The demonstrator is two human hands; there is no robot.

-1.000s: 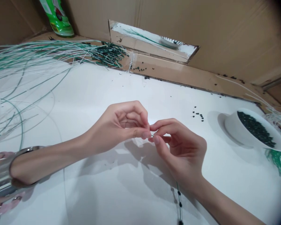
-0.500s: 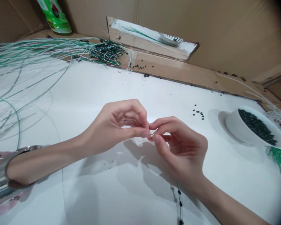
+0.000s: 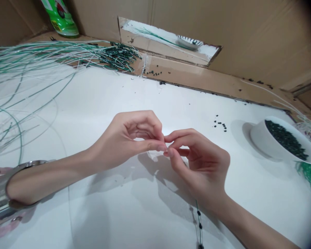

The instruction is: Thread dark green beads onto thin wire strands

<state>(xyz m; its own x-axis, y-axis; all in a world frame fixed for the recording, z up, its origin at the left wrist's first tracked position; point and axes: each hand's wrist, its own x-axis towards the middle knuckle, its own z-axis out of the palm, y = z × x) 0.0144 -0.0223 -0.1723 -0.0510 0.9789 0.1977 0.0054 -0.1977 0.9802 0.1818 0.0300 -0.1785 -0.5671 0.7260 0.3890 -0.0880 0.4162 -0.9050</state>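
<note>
My left hand (image 3: 138, 133) and my right hand (image 3: 199, 155) meet fingertip to fingertip above the white tabletop. Thumb and forefinger of each are pinched on a thin green cord, of which hardly anything shows between the tips. Below my right palm a length of the green cord (image 3: 197, 204) emerges, carrying spaced dark beads (image 3: 200, 226) down to the bottom edge. Whether a bead lies between the fingertips is hidden.
A tilted white bowl (image 3: 259, 138) of dark beads stands at right, with loose beads (image 3: 220, 124) beside it. Beaded cords (image 3: 119, 57) lie in a bundle at upper left near a green bottle (image 3: 64, 20). Cardboard (image 3: 248, 45) walls the back.
My fingertips have drawn slightly closer together, so the short bit of green cord between them is now mostly covered. Otherwise the hands hold nearly the same place.
</note>
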